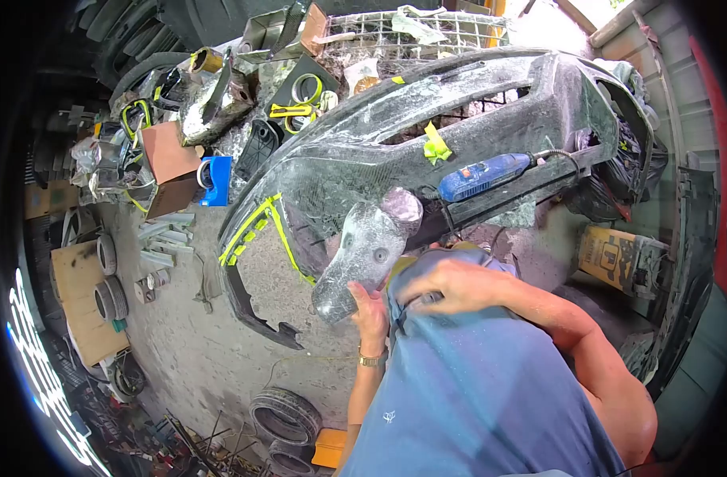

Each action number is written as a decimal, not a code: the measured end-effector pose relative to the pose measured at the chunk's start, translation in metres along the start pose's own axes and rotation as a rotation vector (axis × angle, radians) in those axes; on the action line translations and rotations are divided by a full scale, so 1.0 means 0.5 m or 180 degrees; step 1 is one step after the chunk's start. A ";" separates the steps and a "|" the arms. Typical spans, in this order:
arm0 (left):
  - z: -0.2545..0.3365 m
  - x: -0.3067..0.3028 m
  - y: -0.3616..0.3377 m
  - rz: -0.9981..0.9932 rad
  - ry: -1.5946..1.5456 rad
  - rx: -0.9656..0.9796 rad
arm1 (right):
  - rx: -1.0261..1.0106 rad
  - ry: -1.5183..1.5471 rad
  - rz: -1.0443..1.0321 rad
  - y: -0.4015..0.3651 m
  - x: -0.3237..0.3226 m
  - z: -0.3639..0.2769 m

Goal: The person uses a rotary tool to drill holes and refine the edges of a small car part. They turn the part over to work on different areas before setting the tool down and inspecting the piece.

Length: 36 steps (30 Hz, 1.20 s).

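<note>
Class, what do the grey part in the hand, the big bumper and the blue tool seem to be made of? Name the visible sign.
Grey part, in the left hand: probably moulded plastic, matt, dust-coated, rounded shell.
Bumper: likely plastic, dark with whitish sanded patches, thin curved shell.
Blue tool: seemingly smooth plastic casing.
The right hand grips a cloth shirt.

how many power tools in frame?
2. A dusty grey tool is held in the left hand, in front of the bumper; a blue tool lies on the bumper. More may be hidden in the clutter behind.
</note>
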State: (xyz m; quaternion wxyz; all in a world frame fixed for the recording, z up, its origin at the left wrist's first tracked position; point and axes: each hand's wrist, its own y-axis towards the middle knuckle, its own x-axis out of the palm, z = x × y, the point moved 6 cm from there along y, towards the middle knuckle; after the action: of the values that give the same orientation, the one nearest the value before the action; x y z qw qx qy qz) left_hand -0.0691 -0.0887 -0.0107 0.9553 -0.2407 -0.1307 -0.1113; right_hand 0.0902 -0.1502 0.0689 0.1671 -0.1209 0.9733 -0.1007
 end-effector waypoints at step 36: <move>-0.128 -0.045 -0.006 -0.0536 0.1663 0.0637 | 0.0837 -0.1405 0.1006 -0.023 -0.005 0.063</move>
State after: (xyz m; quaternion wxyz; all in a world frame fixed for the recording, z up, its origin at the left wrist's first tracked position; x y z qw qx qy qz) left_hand -0.0788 -0.1192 -0.0707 0.9630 -0.0967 0.0899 -0.2349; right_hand 0.1056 -0.1652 0.0435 0.4025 0.0358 0.8988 -0.1699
